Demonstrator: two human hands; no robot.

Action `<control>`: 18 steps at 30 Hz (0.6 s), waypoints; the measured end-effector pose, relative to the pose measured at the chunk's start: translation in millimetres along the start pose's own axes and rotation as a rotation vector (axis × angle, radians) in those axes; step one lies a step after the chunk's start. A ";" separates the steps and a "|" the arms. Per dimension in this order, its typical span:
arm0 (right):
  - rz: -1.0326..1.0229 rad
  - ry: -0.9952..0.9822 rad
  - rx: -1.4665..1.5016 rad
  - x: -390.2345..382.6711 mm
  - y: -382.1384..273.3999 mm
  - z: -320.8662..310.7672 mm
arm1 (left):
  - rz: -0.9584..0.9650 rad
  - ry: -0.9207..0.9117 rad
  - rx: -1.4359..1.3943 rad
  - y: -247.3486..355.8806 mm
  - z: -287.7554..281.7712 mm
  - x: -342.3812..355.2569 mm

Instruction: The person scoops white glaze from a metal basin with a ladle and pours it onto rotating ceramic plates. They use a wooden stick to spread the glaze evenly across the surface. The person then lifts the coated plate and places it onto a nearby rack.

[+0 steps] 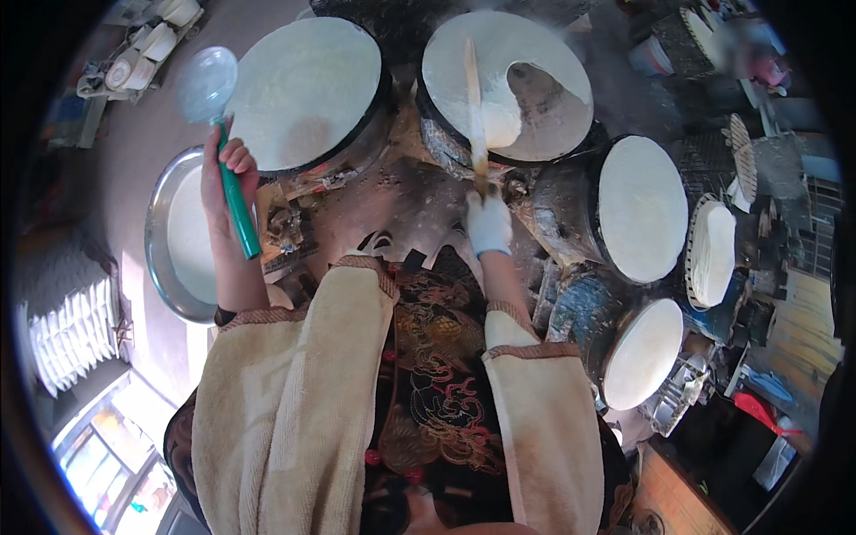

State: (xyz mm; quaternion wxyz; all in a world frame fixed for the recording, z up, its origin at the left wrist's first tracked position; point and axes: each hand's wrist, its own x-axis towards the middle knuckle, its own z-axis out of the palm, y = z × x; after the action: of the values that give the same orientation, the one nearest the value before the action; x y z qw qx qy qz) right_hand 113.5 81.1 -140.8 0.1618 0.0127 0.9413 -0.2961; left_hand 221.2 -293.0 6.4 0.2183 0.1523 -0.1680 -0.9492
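Observation:
My left hand [230, 169] is raised and closed round the green handle of a ladle [207, 85], whose pale, see-through bowl points up. Below that hand stands a steel basin [159, 259] of white batter. My right hand [489, 225], in a white glove, grips a long wooden spatula [474, 98]. Its blade reaches over the far right round griddle [557, 125]. White batter covers much of that griddle, and a darker bare patch shows at its right. Another round griddle [308, 89], coated in white, stands at the far left.
Two more white-covered round griddles [644, 209] curve down my right side. Beyond them is a round rack with a folded white sheet [713, 254]. White tubs [129, 69] stand at the far left, and white sheets hang on a rack [71, 334] at left.

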 end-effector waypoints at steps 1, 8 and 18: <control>0.089 0.009 -0.092 -4.8 12.9 -9.5 | 0.022 0.021 0.021 6.1 -0.2 -5.1; 0.040 0.115 0.171 13.9 15.7 -72.9 | 0.036 -0.079 0.136 20.8 -2.9 -27.9; 0.076 0.194 -0.118 -4.1 35.0 -64.0 | -0.028 -0.165 0.163 -4.2 27.9 -24.4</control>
State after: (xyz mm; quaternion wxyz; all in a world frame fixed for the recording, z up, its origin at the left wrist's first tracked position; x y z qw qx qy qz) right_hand 102.5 146.2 -109.5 0.0815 0.0674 0.9672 -0.2311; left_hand 230.6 -271.0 35.1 0.1772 0.0934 -0.2600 -0.9446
